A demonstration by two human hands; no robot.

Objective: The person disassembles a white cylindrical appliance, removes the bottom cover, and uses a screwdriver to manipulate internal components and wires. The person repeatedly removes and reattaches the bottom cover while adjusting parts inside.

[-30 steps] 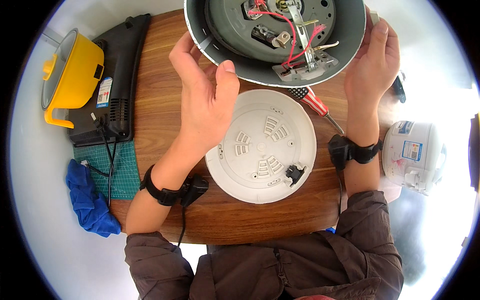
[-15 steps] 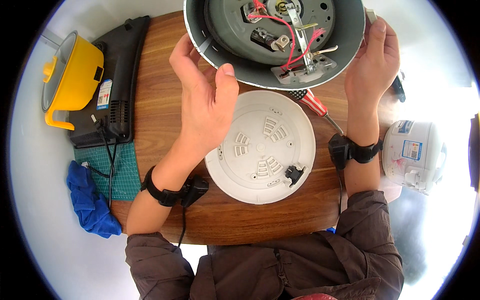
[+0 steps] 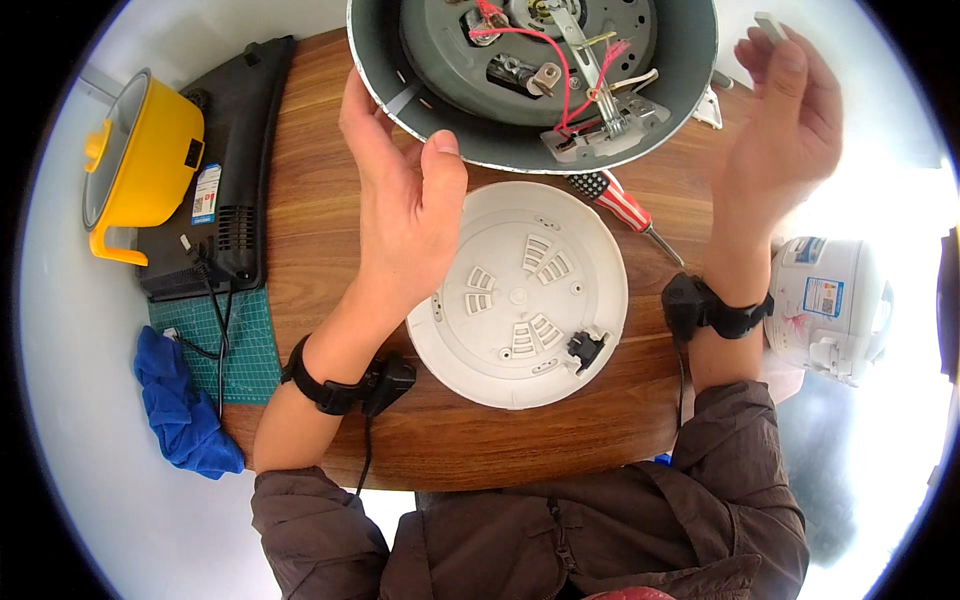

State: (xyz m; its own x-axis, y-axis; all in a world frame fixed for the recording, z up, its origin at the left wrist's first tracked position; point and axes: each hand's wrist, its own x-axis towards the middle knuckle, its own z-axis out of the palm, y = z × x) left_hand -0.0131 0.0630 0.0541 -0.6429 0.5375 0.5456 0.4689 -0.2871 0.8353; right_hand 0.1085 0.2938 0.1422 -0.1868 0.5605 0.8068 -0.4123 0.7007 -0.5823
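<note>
A round metal rice cooker body [image 3: 455, 75] is tipped at the far middle, its underside toward me, with red wires and a metal bracket showing. My left hand [image 3: 405, 215] grips its left near rim, thumb up on the edge. Apart from the rim, at the right, my right hand [image 3: 775, 150] pinches a small pale flat piece [image 3: 770, 27] between thumb and fingers. Below the body lies a round white plastic base cover [image 3: 478, 340] with vent slots and a black socket [image 3: 584, 350]. A screwdriver [image 3: 625, 207] with a striped handle rests beside the cover.
At the left, a yellow electric pot [image 3: 160, 165] sits on a black appliance housing [image 3: 240, 130], whose cord crosses a green cutting mat [image 3: 250, 340]. A blue cloth [image 3: 185, 410] hangs at the table edge. A white rice cooker shell [image 3: 825, 310] stands at the right.
My right hand has come away from the body's rim and moved right with the small pale piece. The body has shifted slightly left, still held by my left hand.
</note>
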